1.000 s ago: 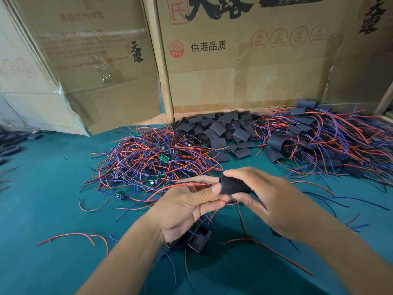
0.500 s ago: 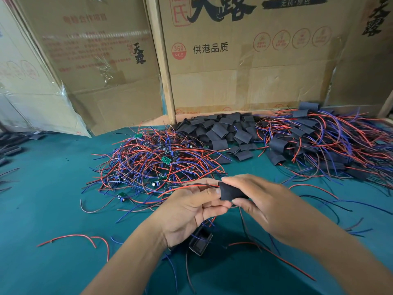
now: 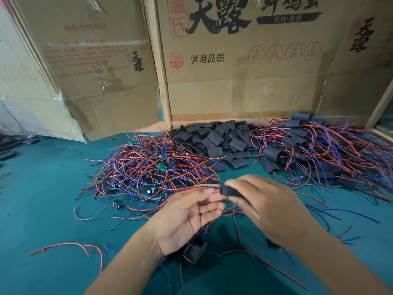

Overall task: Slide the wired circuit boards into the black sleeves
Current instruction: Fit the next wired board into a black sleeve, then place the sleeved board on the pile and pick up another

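Right hand (image 3: 274, 206): fingers and thumb pinch a black sleeve (image 3: 230, 191), held above the bench (image 3: 42, 209).
Left hand (image 3: 187, 216): palm up, fingers loosely extended, fingertips by the sleeve's left end; whether they grip the wires (image 3: 191, 189) running out there I cannot tell (the picture is blurred).
Boards (image 3: 153, 167): a tangle of red and blue wires, beyond the left hand.
Loose sleeves (image 3: 214, 139): heaped against the cartons (image 3: 244, 81).
Sleeved pile (image 3: 319, 150): far right.
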A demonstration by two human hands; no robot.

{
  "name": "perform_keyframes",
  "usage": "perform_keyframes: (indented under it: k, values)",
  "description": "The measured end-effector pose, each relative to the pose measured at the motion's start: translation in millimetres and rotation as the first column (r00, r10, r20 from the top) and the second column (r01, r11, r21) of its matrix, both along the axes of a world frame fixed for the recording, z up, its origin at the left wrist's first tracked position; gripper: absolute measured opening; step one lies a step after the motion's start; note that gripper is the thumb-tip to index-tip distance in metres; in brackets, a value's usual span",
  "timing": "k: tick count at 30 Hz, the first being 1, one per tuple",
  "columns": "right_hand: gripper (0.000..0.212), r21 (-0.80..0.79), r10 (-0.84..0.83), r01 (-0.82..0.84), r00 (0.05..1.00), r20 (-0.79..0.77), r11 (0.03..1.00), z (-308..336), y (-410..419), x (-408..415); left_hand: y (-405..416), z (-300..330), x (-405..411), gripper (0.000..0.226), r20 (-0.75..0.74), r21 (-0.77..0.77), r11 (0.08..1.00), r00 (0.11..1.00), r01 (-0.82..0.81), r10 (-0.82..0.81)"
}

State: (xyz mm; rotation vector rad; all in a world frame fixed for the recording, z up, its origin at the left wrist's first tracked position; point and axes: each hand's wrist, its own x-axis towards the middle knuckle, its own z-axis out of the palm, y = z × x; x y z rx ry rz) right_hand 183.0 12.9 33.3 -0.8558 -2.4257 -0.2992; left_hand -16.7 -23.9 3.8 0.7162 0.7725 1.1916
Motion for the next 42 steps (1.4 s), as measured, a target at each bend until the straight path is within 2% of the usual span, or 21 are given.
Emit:
perform_keyframes:
  k: [2, 3, 6, 9, 11, 13, 14, 15, 16, 17, 18, 19, 20, 22, 25, 27, 29, 31, 33, 39, 42]
  values:
    - [0.034, -0.094, -0.178, 0.183, 0.982, 0.06, 0.979, 16.7, 18.6, 7.9, 3.5, -0.7, -3.0, 0.03, 0.003, 0.024, 0.998, 0.999, -0.053, 0.053]
    - [0.035, -0.085, -0.277, 0.288, 0.953, 0.12, 0.954, 25.6, 35.2, 14.2, 5.2, -1.9, -5.0, 0.029, 0.012, 0.023, 0.995, 0.995, -0.096, 0.096]
    - [0.029, 0.185, -0.471, 0.434, 0.831, 0.297, 0.882, 51.6, 97.6, 34.4, 9.3, -3.0, -10.5, 0.032, 0.027, 0.02, 0.982, 0.982, -0.188, 0.187]
    - [0.017, 0.214, -0.574, 0.536, 0.794, 0.2, 0.817, 74.2, 159.1, 59.9, 10.0, -3.0, -13.1, 0.032, 0.03, 0.035, 0.975, 0.975, -0.221, 0.22]
    - [0.017, 0.22, -0.653, 0.615, 0.727, 0.214, 0.757, 79.6, 188.9, 73.8, 10.0, -3.9, -12.6, 0.03, 0.006, 0.052, 0.968, 0.969, -0.247, 0.247]
    - [0.024, 0.211, -0.681, 0.65, 0.664, 0.308, 0.73, 74.3, 210.4, 85.8, 7.7, -3.3, -10.6, 0.018, -0.13, 0.126, 0.957, 0.952, -0.26, 0.276]
    - [0.031, 0.198, -0.687, 0.67, 0.624, 0.372, 0.716, 69.3, 215.3, 86.5, 5.7, -3.4, -10.7, 0.012, -0.303, 0.224, 0.944, 0.903, -0.243, 0.305]
    - [0.036, 0.171, -0.68, 0.679, 0.615, 0.399, 0.714, 63.4, 216.9, 81.3, 4.4, -5.2, -12.3, 0.012, -0.537, 0.378, 0.911, 0.762, -0.166, 0.362]
    - [0.038, 0.126, -0.654, 0.662, 0.658, 0.373, 0.739, 57.3, 213.6, 70.4, 3.8, -9.4, -14.4, 0.012, -0.736, 0.519, 0.855, 0.51, 0.004, 0.445]
    - [0.038, 0.067, -0.593, 0.605, 0.744, 0.308, 0.793, 52.4, 206.1, 54.9, 2.7, -14.0, -15.6, 0.013, -0.816, 0.575, 0.791, 0.216, 0.21, 0.536]
    - [0.035, 0.016, -0.498, 0.51, 0.832, 0.243, 0.86, 47.8, 193.1, 35.4, 0.7, -15.5, -15.5, 0.016, -0.81, 0.554, 0.757, 0.013, 0.347, 0.587]
    - [0.034, -0.037, -0.384, 0.399, 0.902, 0.197, 0.916, 42.8, 174.7, 13.2, -1.1, -15.1, -15.5, 0.021, -0.805, 0.52, 0.755, -0.066, 0.399, 0.589]
    - [0.033, -0.098, -0.263, 0.283, 0.949, 0.176, 0.954, 37.8, 155.7, -8.3, -1.7, -14.8, -15.6, 0.024, -0.813, 0.495, 0.761, -0.085, 0.419, 0.575]
    - [0.029, -0.253, -0.064, 0.099, 0.988, 0.142, 0.962, 25.8, 116.9, -48.4, -1.7, -12.1, -15.5, 0.027, -0.811, 0.48, 0.75, -0.095, 0.455, 0.577]
    - [0.015, -0.404, 0.113, -0.066, 0.989, 0.092, 0.912, 12.6, 79.4, -100.6, -5.6, -9.4, -15.7, 0.022, -0.789, 0.52, 0.7, -0.039, 0.489, 0.613]
    - [0.012, -0.501, 0.213, -0.13, 0.971, 0.111, 0.855, 8.3, 67.8, -131.8, -8.4, -8.8, -11.8, 0.022, -0.794, 0.49, 0.695, -0.06, 0.526, 0.605]
    - [0.017, -0.548, 0.259, -0.108, 0.944, 0.206, 0.829, 4.2, 61.7, -157.5, -7.5, -10.5, -8.3, 0.021, -0.828, 0.441, 0.704, -0.049, 0.556, 0.558]
    - [0.03, -0.504, 0.25, -0.039, 0.899, 0.359, 0.863, -0.3, 58.6, -175.2, -4.4, -12.3, -8.2, 0.025, -0.842, 0.421, 0.706, -0.043, 0.57, 0.537]
    - [0.034, -0.458, 0.244, -0.016, 0.862, 0.444, 0.889, -3.6, 59.0, -185.0, -3.3, -13.4, -10.2, 0.029, -0.842, 0.408, 0.715, -0.069, 0.567, 0.535]
    - [0.022, -0.599, 0.368, -0.073, 0.845, 0.388, 0.798, -9.3, 68.8, -179.7, -2.6, -12.4, -9.2, 0.021, -0.833, 0.441, 0.691, -0.024, 0.572, 0.552]
    - [0.022, -0.593, 0.388, -0.111, 0.847, 0.363, 0.798, -12.8, 72.8, -173.5, -2.4, -14.0, -6.7, 0.026, -0.826, 0.433, 0.697, -0.057, 0.572, 0.56]
